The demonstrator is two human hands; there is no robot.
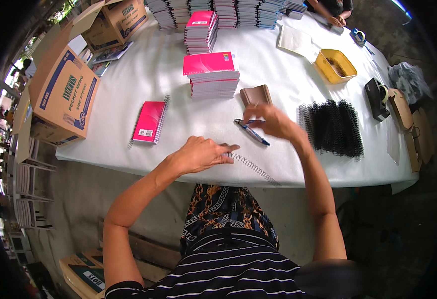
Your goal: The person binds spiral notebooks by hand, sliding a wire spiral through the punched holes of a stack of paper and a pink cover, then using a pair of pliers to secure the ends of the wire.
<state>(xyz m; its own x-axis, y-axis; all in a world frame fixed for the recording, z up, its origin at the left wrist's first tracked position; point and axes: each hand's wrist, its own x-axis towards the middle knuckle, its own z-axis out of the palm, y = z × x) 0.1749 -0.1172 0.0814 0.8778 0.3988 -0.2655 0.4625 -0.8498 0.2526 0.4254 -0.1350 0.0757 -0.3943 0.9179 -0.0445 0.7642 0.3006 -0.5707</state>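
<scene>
Wire coil [251, 165] at the spread-fingered left hand [199, 153], right hand [273, 121] (blurred, grip unclear) by blue tool [256, 135].

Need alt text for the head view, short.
A person's left hand is at one end of a wire coil on a white-covered table; the blurred right hand is at a blue tool, contact unclear. A pink notebook lies left, pink stacks beyond, black coils and a yellow tub right.

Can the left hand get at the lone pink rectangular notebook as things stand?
Probably yes: only white tablecloth shows between the left hand and the notebook, though the hand may first need to leave the thin silver wire coil.
</scene>
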